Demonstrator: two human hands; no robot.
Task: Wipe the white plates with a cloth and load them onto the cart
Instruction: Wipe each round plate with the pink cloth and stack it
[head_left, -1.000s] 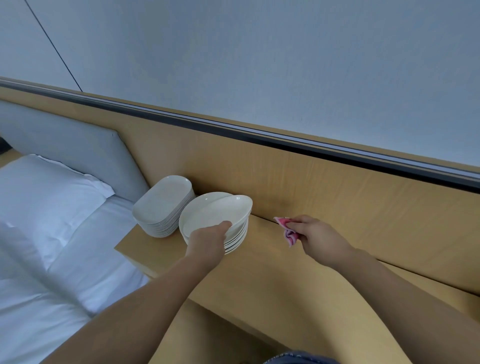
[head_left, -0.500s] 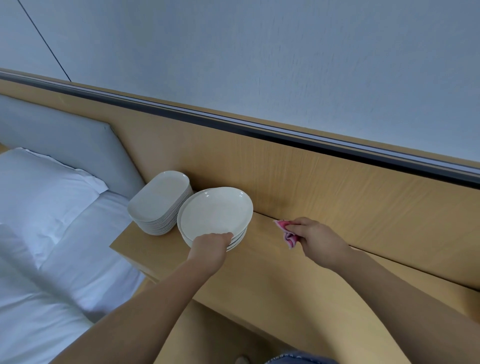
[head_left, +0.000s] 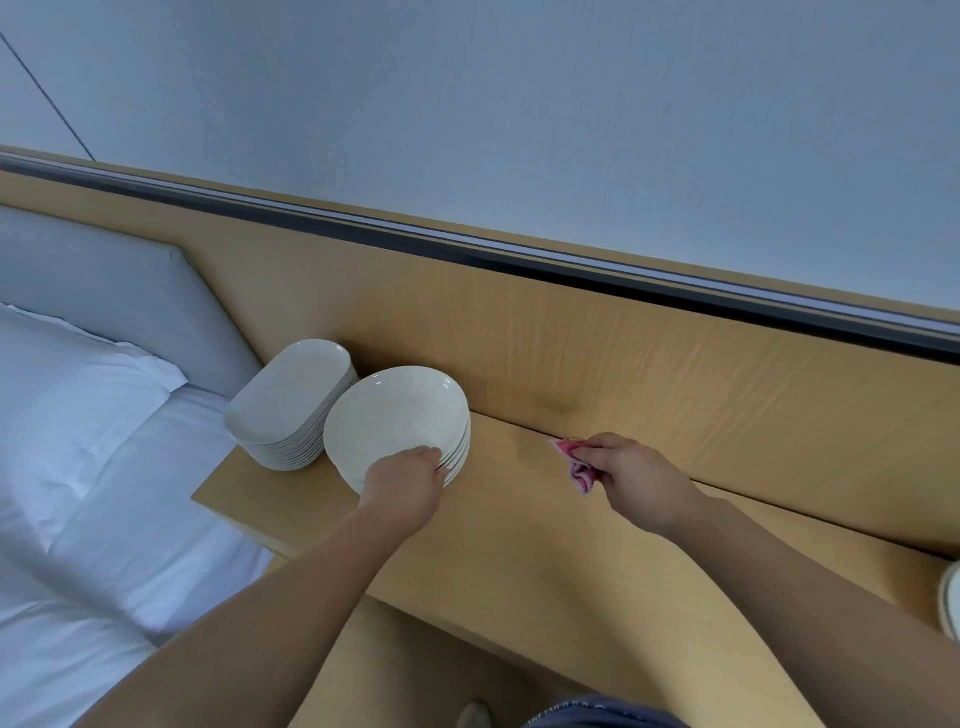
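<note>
Now left hand (head_left: 402, 483) fingers (head_left: 427, 455) grip top plate (head_left: 392, 415) rim; right hand (head_left: 636, 475) pinches cloth (head_left: 577, 464).

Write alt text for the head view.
The left hand grips the top plate of a round stack; the right hand holds a pink cloth. An oval stack stands beside it on a wooden shelf.

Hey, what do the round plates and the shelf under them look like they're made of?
Round plates: likely glazed ceramic, white and glossy with small highlights. Shelf: wood or wood-look laminate, matte, faint grain; cannot tell which.
</note>
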